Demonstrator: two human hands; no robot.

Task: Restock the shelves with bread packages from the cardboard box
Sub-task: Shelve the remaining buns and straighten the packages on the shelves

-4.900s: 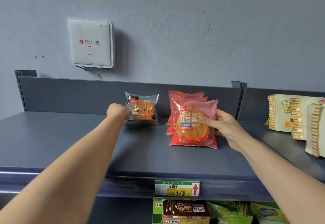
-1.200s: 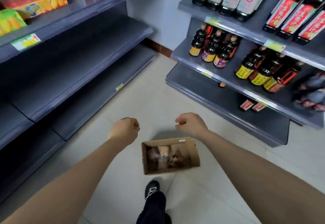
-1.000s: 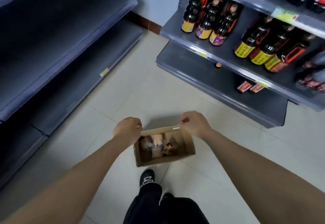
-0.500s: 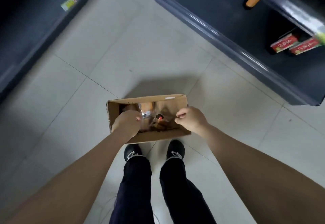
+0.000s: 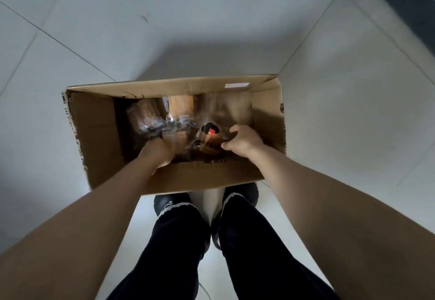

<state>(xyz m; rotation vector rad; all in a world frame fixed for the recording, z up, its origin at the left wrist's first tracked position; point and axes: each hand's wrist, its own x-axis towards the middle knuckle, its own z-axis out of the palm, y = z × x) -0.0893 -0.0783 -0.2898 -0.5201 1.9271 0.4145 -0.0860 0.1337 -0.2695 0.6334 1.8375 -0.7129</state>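
Observation:
An open cardboard box [image 5: 98, 135] stands on the floor right below me, with several clear bread packages lying in its dark bottom. My right hand [image 5: 243, 141] is inside the box, its fingers pinched on a bread package with a red label [image 5: 208, 138]. My left hand [image 5: 156, 152] reaches down at the box's near left, fingers curled over another clear package [image 5: 146, 120]; its grip is hidden by the back of the hand. A further package [image 5: 180, 109] lies against the far wall.
The box sits on pale floor tiles [image 5: 353, 111]. My feet in dark shoes [image 5: 171, 203] and dark trousers stand just behind the box's near wall. The dark base of a shelf unit [image 5: 419, 5] crosses the top right corner.
I have bent down much closer to the box, so it fills the view. Both hands have sunk from the rim into the box; the right one has closed on the red-label package.

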